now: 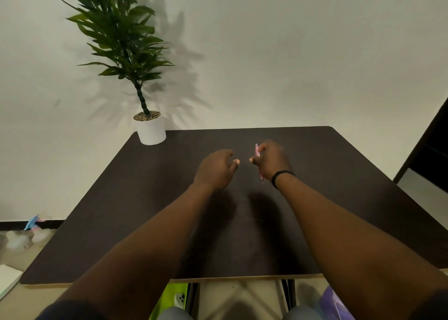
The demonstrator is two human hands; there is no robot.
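The right hand (270, 160) grips a slim pink pen (258, 162), its fingers curled round the barrel; the pen stands nearly upright, one end showing above the knuckles and the thin tip poking out below the heel of the hand, near a black wristband (281, 177). The left hand (215, 169) hovers just beside it, holding nothing, with fingers loosely curled and the thumb pointing toward the right thumb (the two thumb tips are close but apart). Both hands hang above the middle of a dark brown surface (121, 210), and their shadows fall on it below the wrists.

At the far left corner of the surface stands a white pot (151, 131) with a green leafy plant (118, 33), well apart from the hands and leaning against a pale wall (291, 52) that carries its shadow. Off the surface's left edge, on the floor, lie a blue and pink object (32, 222) and something white, too blurred to tell. Under the near edge show a bright green item (172, 298) and a purple item (335, 304). Nothing lies between the hands and the pot.
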